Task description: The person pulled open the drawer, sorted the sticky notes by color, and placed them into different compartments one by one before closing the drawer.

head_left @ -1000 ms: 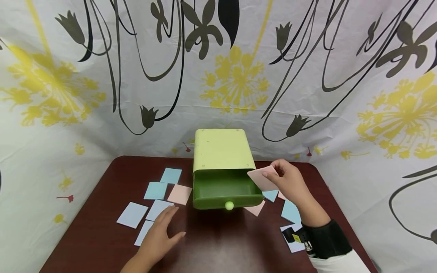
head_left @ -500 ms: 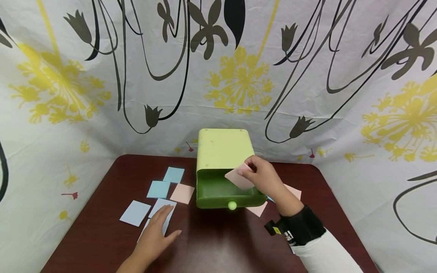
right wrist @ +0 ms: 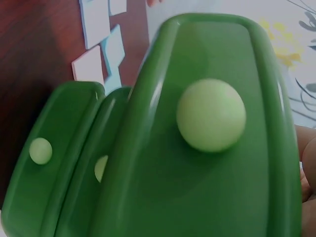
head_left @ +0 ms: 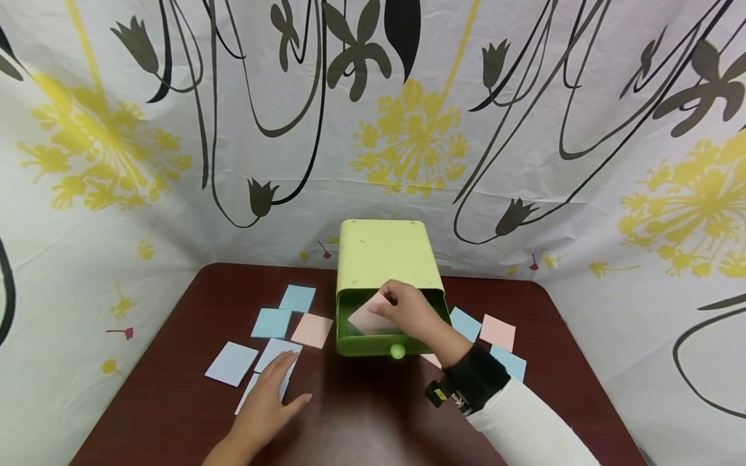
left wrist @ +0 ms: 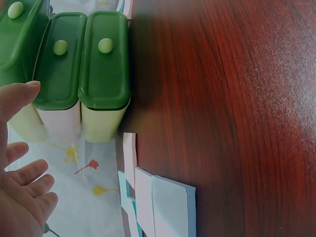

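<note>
A pale yellow-green drawer cabinet [head_left: 384,252] stands at the back of the table, its top green drawer [head_left: 358,347] pulled out. My right hand [head_left: 412,317] pinches a pink paper square [head_left: 367,316] by its upper corner, tilted within the drawer's opening. In the right wrist view the drawer front with its round knob [right wrist: 211,114] hides the pink square and most of the hand; some fingers [right wrist: 309,165] show at the right edge. My left hand [head_left: 262,404], fingers relaxed and holding nothing, hovers by the pale lavender squares [head_left: 278,355].
Two lower drawers [left wrist: 61,74] are closed. Left of the cabinet lie blue squares [head_left: 271,323], a pink square [head_left: 312,330] and another lavender square [head_left: 231,364]. More blue and pink squares [head_left: 498,332] lie on the right, partly behind my right arm. Patterned cloth [head_left: 291,149] hangs behind the table.
My right hand has carried the pink square leftward from the cabinet's right side into the drawer's opening. The left hand stays nearly in place.
</note>
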`<state>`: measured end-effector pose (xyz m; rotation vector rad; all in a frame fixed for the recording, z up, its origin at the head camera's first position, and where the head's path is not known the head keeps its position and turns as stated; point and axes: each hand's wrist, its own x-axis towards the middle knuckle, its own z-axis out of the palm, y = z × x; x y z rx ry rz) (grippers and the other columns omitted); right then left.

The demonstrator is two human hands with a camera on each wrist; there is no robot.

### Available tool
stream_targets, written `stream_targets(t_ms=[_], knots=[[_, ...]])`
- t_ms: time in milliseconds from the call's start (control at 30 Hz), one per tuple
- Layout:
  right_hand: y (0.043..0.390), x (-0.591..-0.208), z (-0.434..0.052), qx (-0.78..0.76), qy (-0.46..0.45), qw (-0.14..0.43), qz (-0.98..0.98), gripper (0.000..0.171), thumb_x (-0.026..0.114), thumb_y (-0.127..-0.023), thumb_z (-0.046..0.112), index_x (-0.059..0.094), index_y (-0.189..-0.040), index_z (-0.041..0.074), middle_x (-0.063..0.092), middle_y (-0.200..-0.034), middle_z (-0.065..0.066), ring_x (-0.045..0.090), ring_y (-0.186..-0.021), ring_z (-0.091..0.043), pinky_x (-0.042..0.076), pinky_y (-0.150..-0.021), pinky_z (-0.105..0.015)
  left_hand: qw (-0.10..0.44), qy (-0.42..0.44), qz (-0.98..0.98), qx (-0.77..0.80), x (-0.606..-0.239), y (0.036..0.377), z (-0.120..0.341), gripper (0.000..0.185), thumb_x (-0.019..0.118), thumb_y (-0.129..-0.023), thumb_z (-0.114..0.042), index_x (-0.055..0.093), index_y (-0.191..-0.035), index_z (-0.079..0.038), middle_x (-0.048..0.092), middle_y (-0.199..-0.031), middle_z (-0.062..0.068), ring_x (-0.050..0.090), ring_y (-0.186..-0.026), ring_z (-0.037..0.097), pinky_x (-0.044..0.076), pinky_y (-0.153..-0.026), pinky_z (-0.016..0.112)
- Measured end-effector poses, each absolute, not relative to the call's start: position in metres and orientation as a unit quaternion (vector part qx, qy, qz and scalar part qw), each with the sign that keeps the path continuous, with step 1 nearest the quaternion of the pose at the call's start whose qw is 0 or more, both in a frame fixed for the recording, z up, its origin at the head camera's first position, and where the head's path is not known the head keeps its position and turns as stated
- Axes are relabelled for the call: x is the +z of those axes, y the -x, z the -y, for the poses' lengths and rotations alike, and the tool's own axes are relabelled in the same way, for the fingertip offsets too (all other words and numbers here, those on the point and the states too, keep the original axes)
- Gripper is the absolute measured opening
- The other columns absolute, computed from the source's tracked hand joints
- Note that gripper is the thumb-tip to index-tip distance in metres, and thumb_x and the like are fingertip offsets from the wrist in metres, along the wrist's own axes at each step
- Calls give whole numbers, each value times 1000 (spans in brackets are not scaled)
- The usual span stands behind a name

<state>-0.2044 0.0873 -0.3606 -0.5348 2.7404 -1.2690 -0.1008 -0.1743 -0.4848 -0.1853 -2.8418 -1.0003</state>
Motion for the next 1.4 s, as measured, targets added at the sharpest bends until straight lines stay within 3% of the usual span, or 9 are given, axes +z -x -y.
stream_targets(t_ms=[200,467,567,633,700,800,833,1267,1400], knots=[[207,-364,-76,-394,189,69,-897,15,68,-91,20,58,-87,9,43,-72,0,40,-63,-15,33,-58,-27,66,61,939,-333,-488,102,173,74,83,-76,-25,49,-138,-1,45,-142,22,43,-131,40,41,-101,56],[209,-365,-71,-355,233,89,-901,19,62,-95,16,55,-79,10,27,-62,1,30,-55,-14,29,-56,-27,61,60,940,-331,-490,103,172,74,83,-76,-24,49,-137,-1,45,-141,23,43,-131,41,40,-101,57],[210,-365,-70,-338,244,87,-905,13,61,-96,12,58,-84,9,30,-65,-1,32,-56,-15,30,-57,-28,62,58,940,-331,-491,103,172,73,83,-76,-23,50,-137,-1,46,-141,23,43,-131,41,40,-102,57],[210,-366,-70,-327,245,80,-909,7,61,-95,11,65,-95,5,47,-72,-2,44,-62,-15,39,-60,-28,63,59,940,-332,-491,103,172,73,83,-76,-24,50,-137,-1,46,-141,22,43,-131,41,39,-102,57],[209,-366,-70,-317,239,75,-915,21,62,-95,10,66,-114,3,64,-94,-9,60,-80,-19,50,-69,-32,62,57,940,-332,-491,103,172,74,82,-76,-25,49,-138,-1,45,-142,22,42,-131,40,39,-102,56],[208,-366,-69,-307,231,69,-921,38,62,-94,9,58,-131,1,61,-128,-16,61,-113,-27,53,-88,-41,64,59,939,-332,-491,103,172,75,82,-76,-25,49,-138,-1,45,-142,22,42,-131,40,39,-102,57],[208,-366,-70,-305,229,70,-922,39,62,-95,9,57,-132,0,59,-131,-17,59,-118,-29,52,-90,-42,64,60,939,-332,-491,103,172,75,82,-76,-25,49,-138,0,45,-142,22,42,-131,40,40,-102,56],[205,-361,-78,-328,222,58,-917,39,63,-93,6,59,-132,3,60,-131,-11,54,-124,-27,50,-95,-41,81,74,938,-328,-493,101,169,74,84,-74,-24,51,-137,-1,47,-140,21,45,-130,39,41,-100,55],[203,-356,-87,-357,195,62,-911,38,63,-94,10,59,-132,8,61,-130,-7,58,-118,-25,52,-91,-37,62,81,940,-325,-497,99,163,74,84,-75,-26,51,-137,-4,48,-141,19,45,-130,37,42,-101,54]])
